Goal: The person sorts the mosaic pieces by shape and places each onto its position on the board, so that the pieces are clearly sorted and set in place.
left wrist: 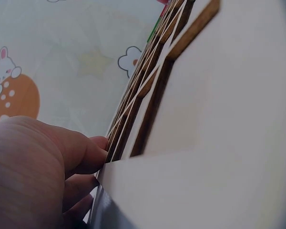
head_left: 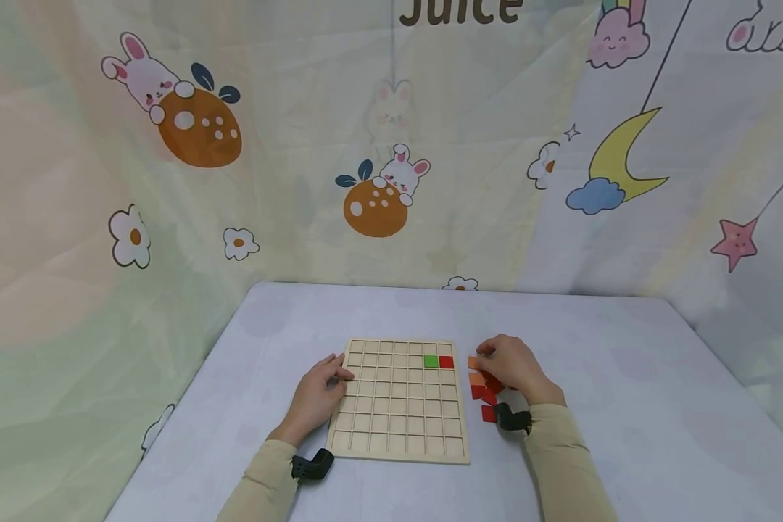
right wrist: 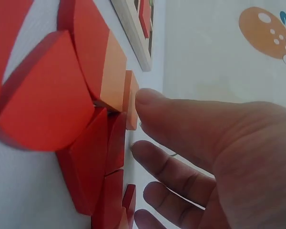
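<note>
A square wooden grid board (head_left: pixel 398 450) lies on the table. Along its left edge is my left hand (head_left: pixel 315 395), its fingertips touching the frame; the left wrist view shows the thumb and fingers (left wrist: pixel 81 152) against that edge. One green tile (head_left: pixel 431 361) and one red tile (head_left: pixel 446 362) sit side by side in cells at the upper right. Over the loose tiles right of the board reaches my right hand (head_left: pixel 512 365), nothing in its grasp. In the right wrist view its thumb (right wrist: pixel 176 121) is right at an orange tile (right wrist: pixel 130 95), the other fingers spread below.
Several loose red tiles (right wrist: pixel 47 95) and another orange tile (head_left: pixel 476 378) lie near the board's right side, partly covered by the right hand. One red tile (head_left: pixel 489 413) lies nearer the wrist. A printed curtain (head_left: pixel 287 181) hangs behind the pale table (head_left: pixel 626 406).
</note>
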`<state>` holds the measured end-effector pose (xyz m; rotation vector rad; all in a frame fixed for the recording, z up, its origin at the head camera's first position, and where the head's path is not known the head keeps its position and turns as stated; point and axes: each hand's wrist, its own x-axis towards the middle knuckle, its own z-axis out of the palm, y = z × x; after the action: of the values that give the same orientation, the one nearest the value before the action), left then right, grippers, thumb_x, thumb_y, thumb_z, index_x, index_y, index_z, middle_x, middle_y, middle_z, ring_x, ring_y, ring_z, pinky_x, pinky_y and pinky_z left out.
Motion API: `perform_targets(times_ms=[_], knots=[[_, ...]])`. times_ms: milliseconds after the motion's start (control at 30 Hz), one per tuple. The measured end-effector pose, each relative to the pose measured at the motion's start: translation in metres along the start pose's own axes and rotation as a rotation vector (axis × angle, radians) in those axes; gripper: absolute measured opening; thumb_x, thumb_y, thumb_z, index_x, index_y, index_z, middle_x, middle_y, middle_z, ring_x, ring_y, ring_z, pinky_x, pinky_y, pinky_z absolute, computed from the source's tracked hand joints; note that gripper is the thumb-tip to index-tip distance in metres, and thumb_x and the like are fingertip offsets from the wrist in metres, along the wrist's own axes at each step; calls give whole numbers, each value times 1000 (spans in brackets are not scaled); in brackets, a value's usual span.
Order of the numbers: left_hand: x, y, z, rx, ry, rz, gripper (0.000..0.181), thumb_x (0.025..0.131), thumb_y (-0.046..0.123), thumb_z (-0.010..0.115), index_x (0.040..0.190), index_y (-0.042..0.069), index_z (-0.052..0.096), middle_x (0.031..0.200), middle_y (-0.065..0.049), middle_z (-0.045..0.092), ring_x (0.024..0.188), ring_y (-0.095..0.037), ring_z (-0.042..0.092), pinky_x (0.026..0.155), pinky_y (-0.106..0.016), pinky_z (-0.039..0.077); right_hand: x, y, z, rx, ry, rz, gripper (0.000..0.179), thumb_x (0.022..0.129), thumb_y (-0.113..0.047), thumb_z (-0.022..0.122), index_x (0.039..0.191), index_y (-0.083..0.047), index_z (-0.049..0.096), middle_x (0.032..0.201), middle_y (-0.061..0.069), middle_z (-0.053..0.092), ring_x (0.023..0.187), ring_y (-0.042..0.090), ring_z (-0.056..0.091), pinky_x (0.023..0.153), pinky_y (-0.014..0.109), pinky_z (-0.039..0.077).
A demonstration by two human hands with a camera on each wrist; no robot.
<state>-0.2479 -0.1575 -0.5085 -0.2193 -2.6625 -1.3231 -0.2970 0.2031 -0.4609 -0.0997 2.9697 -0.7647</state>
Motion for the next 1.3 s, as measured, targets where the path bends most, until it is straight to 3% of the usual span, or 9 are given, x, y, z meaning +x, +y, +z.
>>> perform_targets(times_ms=[433,767,1300], knots=[[0,-2,0,-2,7,15,16,88,3,62,90,16,71,144,-14,50,141,-32,37,114,-55,29,1,-1,3,15,5,11,30,86,-23,74,111,-6,72,103,9,65,90,24,54,70,33,54],[0,-1,0,-15,2,12,16,88,3,62,90,16,71,145,-14,50,141,-32,36,114,-55,28,3,0,6,-10,25,1,32,87,-22,74,113,-5,71,105,11,66,91,25,55,81,41,55],[0,-1,0,-24,0,11,16,88,2,62,90,16,71,145,-13,50,141,-30,36,115,-54,28,3,-2,8,48,56,-35,30,89,-23,69,115,-7,70,114,12,66,97,27,54,82,41,54]])
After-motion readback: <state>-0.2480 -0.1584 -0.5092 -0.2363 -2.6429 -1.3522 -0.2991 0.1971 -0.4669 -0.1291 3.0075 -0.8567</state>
